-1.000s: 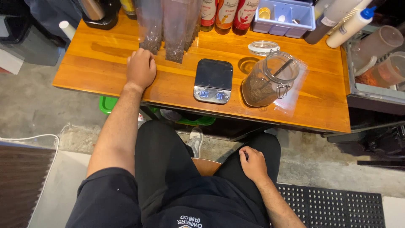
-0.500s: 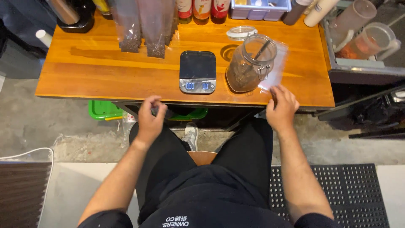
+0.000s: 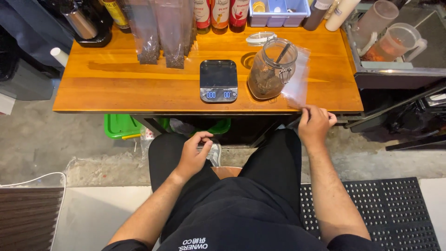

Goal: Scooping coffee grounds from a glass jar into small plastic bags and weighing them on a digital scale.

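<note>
since half a second ago my right hand point(image 3: 315, 125) has come up to the table's point(image 3: 116, 95) front edge and now pinches the near corner of the one clear plastic bag point(image 3: 297, 79) between thumb and fingertips, a narrow grip. my left hand point(image 3: 194, 153) has settled lower over my left thigh, fingers loosely curled around nothing i can make out. the bag lies flat on the wooden table, just right of the one glass jar point(image 3: 272, 69), which stands open with brown grounds and a spoon inside. left of the jar sits one digital scale point(image 3: 219, 80). two filled clear pouches point(image 3: 160, 32) stand further back, and three syrup bottles point(image 3: 220, 14) line the back edge.
</note>
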